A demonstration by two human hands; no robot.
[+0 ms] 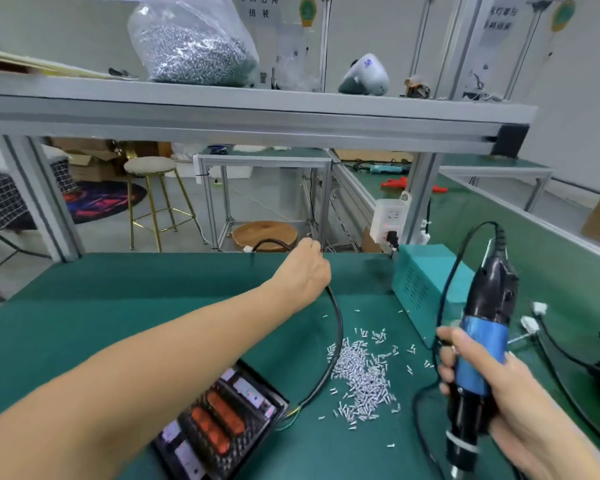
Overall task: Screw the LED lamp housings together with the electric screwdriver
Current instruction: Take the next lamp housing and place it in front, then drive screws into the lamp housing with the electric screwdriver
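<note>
left arm [146, 355]: bare, sleeveless | right hand [492, 386]: bare, ungloved

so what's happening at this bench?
A person is mid-assembly. The right hand grips the electric screwdriver upright, off the work. The left hand reaches across the green mat, holding the black cable from the lamp housing. Loose screws lie between them.

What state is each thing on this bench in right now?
Left hand: closed on the black cable.
Right hand: gripping the electric screwdriver, held upright.
Lamp housing: lying flat on the mat, unattended.
Loose screws: scattered in a pile.
Bag of screws: on the shelf.
</note>
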